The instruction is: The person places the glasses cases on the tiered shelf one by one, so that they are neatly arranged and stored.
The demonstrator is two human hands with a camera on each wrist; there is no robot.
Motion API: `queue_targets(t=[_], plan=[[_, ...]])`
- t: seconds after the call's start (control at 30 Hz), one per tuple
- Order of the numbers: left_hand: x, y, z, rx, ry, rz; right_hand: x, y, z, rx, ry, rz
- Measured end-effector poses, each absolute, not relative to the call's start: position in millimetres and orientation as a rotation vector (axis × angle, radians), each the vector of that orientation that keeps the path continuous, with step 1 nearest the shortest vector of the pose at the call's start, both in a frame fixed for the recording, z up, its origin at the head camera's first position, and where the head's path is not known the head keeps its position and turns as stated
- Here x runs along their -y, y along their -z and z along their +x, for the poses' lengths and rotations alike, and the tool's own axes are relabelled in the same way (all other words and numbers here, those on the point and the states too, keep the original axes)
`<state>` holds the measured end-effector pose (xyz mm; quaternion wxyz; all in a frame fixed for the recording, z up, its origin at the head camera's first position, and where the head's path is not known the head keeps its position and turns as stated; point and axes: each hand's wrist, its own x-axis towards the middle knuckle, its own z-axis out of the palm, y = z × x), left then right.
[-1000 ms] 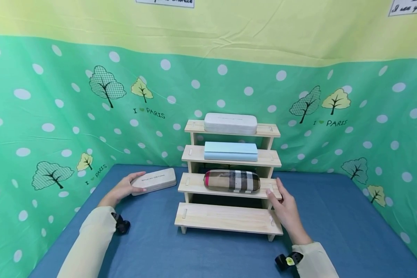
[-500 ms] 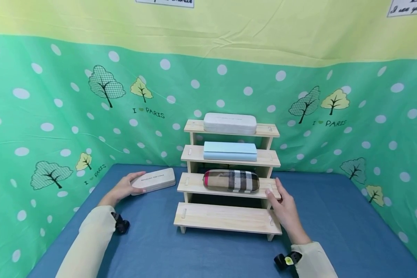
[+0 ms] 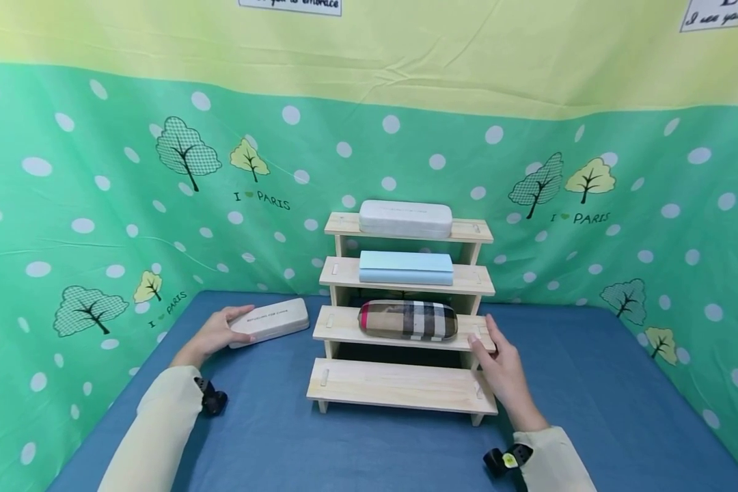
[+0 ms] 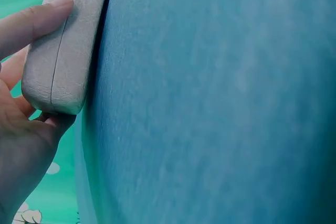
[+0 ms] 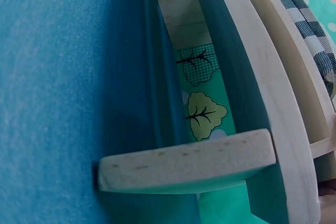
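Note:
My left hand [image 3: 212,336] grips the near-left end of a white glasses case [image 3: 273,321] with printing on its lid, flat on the blue cloth. In the left wrist view the thumb lies on the side of the case [image 4: 68,51], across its seam. A four-step wooden stand [image 3: 400,386] stands at the centre. My right hand [image 3: 506,376] holds the right end of its second step from the bottom, thumb on top; the other fingers are partly hidden. A plaid glasses case [image 3: 408,321] lies on that step.
Above the plaid case, a light blue case [image 3: 406,268] rests on the third step, and another white case [image 3: 406,219] on the top one. The bottom step is bare wood. A green polka-dot curtain [image 3: 406,150] hangs closely behind the blue-covered table [image 3: 357,454].

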<state>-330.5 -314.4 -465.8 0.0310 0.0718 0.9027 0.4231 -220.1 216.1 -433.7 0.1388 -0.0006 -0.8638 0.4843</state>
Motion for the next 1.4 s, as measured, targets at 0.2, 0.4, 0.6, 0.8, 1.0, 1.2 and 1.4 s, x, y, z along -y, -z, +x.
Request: queue_targets(t=[0.2,0.4,0.6,0.8,1.0,1.2,1.4], plan=[[320,466,-328,-2.768,-1.305,0.217,-216,433,-220,2.497,-1.409,-0.007],[321,460,-321,-2.786,-1.273,0.226,-216,433,-220,2.501,-1.401,-0.002],[318,446,-312,-2.788,-1.266,0.201,-215,433,-219,2.509,-1.407,-0.007],[315,432,-302,-2.799,-1.283,0.219,-216,432,-219,2.515,-1.407,-0.007],[314,419,-292,-2.826,-1.280,0.235,-216,432,-220,2.519,-1.406,-0.011],[310,403,-282,-2.868,-1.253,0.255,-216,432,-220,2.521,-1.417,-0.015],[306,388,-271,-2.877,-1.274,0.238,-217,433,-220,2.516,-1.407,-0.004]])
